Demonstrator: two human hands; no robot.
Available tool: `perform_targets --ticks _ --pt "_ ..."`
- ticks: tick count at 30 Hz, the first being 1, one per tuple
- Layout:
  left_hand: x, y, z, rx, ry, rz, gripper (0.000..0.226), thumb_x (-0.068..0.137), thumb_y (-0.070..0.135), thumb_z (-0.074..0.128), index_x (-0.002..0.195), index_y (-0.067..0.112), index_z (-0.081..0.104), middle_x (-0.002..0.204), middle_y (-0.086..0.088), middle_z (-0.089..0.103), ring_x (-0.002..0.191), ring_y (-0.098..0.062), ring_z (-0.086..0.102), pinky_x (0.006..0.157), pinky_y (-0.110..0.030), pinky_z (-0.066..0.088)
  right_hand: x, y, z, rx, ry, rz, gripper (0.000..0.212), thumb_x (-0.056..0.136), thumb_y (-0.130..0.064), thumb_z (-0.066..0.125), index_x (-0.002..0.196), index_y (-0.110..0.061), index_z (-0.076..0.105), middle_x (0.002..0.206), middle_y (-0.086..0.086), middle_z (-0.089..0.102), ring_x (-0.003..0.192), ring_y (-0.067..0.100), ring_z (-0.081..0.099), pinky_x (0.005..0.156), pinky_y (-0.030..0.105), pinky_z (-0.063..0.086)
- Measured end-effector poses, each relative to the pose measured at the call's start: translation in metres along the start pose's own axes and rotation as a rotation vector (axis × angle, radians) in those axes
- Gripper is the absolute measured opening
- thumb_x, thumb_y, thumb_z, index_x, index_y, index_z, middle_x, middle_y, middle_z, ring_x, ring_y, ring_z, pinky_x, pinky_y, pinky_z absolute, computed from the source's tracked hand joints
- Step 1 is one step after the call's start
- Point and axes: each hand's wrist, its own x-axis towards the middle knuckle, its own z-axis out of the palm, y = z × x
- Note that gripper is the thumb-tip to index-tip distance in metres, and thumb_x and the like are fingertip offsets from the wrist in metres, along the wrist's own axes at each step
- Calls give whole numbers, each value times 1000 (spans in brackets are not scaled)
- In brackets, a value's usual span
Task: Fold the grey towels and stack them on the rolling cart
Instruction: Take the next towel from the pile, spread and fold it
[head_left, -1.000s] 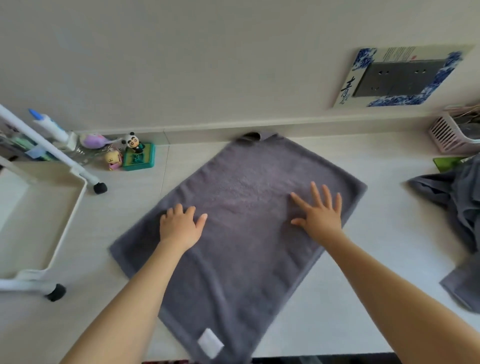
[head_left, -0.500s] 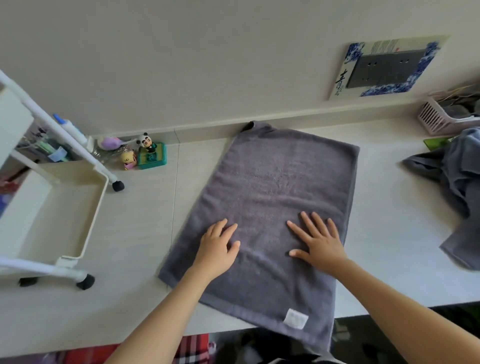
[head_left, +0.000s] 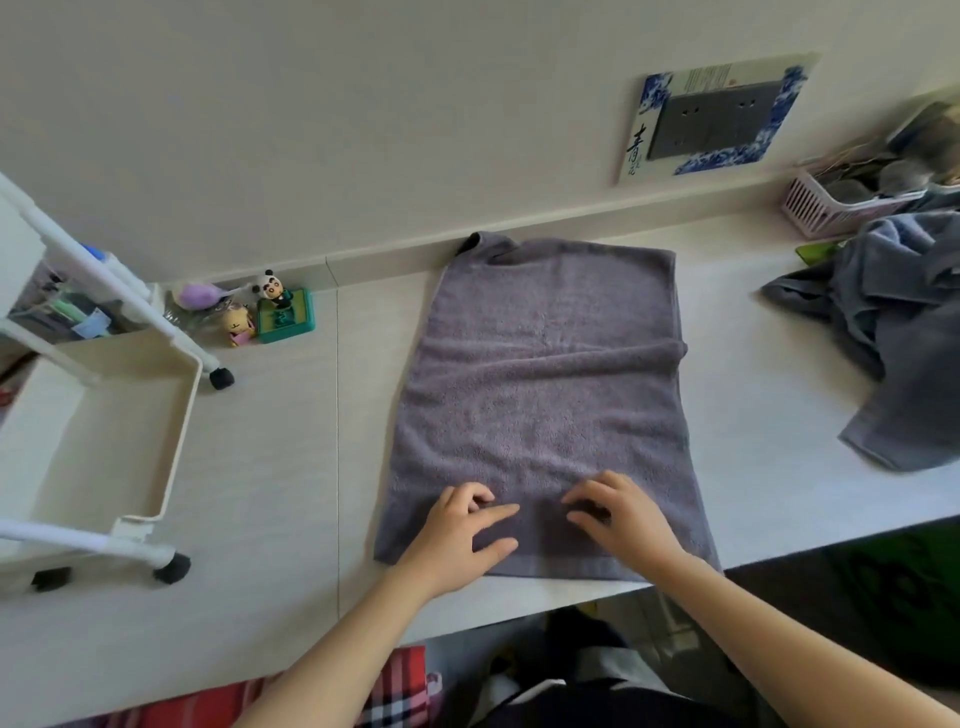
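L hand (head_left: 457, 540): fingers curled, pressing towel (head_left: 545, 395) near edge | R hand (head_left: 621, 519): just beside, same; pinch unclear | cart (head_left: 171, 415): well left of both

a grey towel (head_left: 540, 395) lies flat on the table (head_left: 270, 467), its near edge by the table's front edge. the left hand (head_left: 457, 535) and right hand (head_left: 618, 519) rest on its near end, fingers partly curled. a white rolling cart (head_left: 104, 415) stands at the left edge.

Cart (head_left: 104, 415) left of towel (head_left: 545, 389)
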Motion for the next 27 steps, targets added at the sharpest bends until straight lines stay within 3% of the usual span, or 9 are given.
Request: perform_targets --ticks 2,5,8,13,16,19,23,25,27 --pt "-3 -2 1 -41 -13 9 63 74 69 37 124 38 60 128 7 39 108 -8 33 102 -15 21 -12 -5 11 46 9 -47 23 77 -52 58 84 -34 71 90 -13 63 79 14 52 70 35 49" --pt "-11 -7 6 -53 -23 29 56 75 67 41 118 39 64 138 10 36 119 -8 30 107 -17 20 -27 -5 24 56 -38 -45 31 68 -63 58 89 -43 70 105 -13 60 96 11 44 82 31 36" --pt "-17 -7 10 -8 -5 52 57 76 66 41 121 38 62 145 7 31 128 -12 25 109 -19 13 -38 -4 30 5 -42 -54 38 64 -62 60 96 -45 65 114 -9 57 105 12 38 85 34 32" --pt "-20 1 11 26 1 14 57 75 68 43 120 40 62 147 6 31 128 -17 24 108 -20 12 -27 -15 34 -7 122 9 23 66 -53 57 76 -39 71 96 -8 62 96 13 41 78 35 31" --pt "-15 7 6 10 -10 -46 49 72 62 66 116 41 64 143 10 33 123 -17 29 106 -20 17 -21 -16 33 23 69 91 37 63 -60 55 76 -32 75 94 -9 60 95 11 37 81 33 23" --pt "-9 12 4 42 -39 -96 47 67 59 72 111 43 67 138 14 35 118 -14 31 101 -24 19 -12 -22 20 51 -85 208 37 70 -55 64 89 -26 75 100 -11 58 106 17 37 82 25 16" --pt "-1 16 0 -15 -4 -177 31 76 51 69 99 31 75 126 11 47 114 -15 38 97 -25 23 -2 -29 7 104 -260 306 16 85 -41 63 94 -29 70 96 -8 61 108 18 39 90 31 25" --pt "5 15 -7 -97 -84 -209 29 81 49 65 89 24 75 109 5 57 106 -16 48 99 -31 34 -1 -28 2 168 -315 341 10 86 -42 61 85 -34 66 88 -9 62 101 18 49 93 34 33" --pt "9 17 -16 -163 -165 -245 39 82 54 62 79 17 71 84 -1 58 83 -16 54 85 -37 46 -3 -30 -3 185 -332 319 10 87 -44 59 82 -35 60 82 -13 60 92 17 55 90 33 37"
